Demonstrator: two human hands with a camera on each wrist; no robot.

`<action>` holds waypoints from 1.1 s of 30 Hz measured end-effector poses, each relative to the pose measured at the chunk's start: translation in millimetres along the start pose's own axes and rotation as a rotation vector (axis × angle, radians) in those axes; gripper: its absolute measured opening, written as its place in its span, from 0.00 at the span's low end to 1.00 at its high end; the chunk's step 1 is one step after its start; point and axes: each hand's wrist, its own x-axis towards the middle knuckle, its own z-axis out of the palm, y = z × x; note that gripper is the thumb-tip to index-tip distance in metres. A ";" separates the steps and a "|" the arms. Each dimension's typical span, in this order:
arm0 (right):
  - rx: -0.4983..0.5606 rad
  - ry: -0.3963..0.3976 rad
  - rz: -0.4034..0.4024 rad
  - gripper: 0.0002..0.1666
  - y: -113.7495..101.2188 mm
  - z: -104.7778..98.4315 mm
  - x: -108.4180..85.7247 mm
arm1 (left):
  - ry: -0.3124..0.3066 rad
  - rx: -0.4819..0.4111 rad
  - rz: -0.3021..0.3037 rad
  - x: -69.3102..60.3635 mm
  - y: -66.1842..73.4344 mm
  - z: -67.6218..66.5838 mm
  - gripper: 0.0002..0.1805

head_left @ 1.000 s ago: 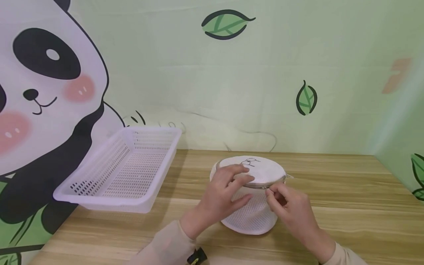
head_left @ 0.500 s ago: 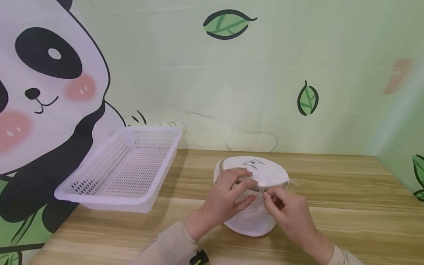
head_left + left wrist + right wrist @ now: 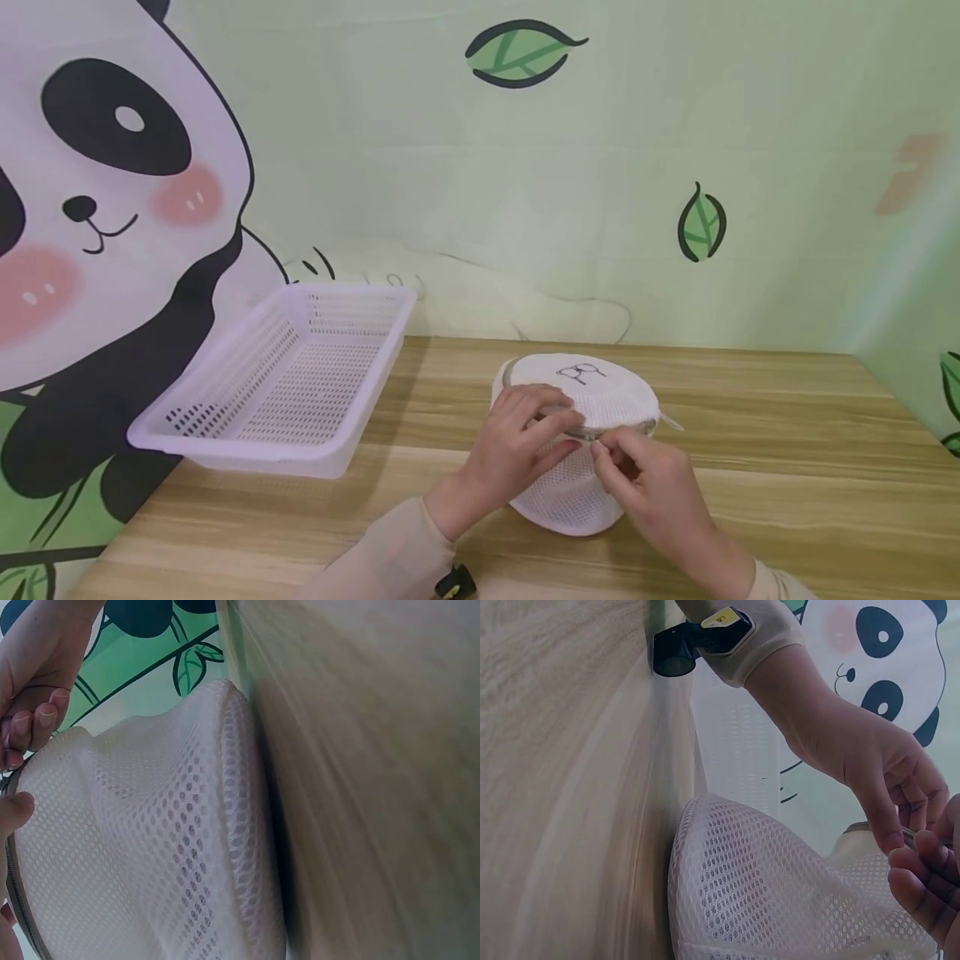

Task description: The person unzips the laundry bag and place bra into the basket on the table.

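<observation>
A white mesh laundry bag stands on the wooden table, its round lid bearing a line-drawn face. A grey zipper runs round the lid's edge. My left hand holds the bag's front rim, fingers over the lid and thumb below it. Just right of it, my right hand pinches at the zipper; the pull itself is hidden by the fingertips. In the left wrist view, the right hand's curled fingers meet the zipper edge near the left thumb. A small white loop sticks out at the lid's right.
Left of the bag sits a white plastic basket with slotted walls and nothing visible inside. Behind the wooden table hangs a green backdrop with a panda and leaves. A black wrist device shows by the left sleeve.
My right hand has slid a little left along the zipper, closer to the left hand. The lid has shifted slightly right in view. The left hand keeps its place on the rim.
</observation>
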 end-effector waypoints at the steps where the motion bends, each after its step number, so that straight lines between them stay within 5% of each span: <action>1: 0.000 -0.005 0.001 0.13 -0.5 0.3 -0.3 | 0.001 -0.001 -0.001 -0.3 -0.1 0.5 0.14; 33: -0.049 -0.001 0.005 0.12 0.2 -0.4 -1.6 | 0.068 -0.006 0.008 -7.4 -6.7 3.2 0.08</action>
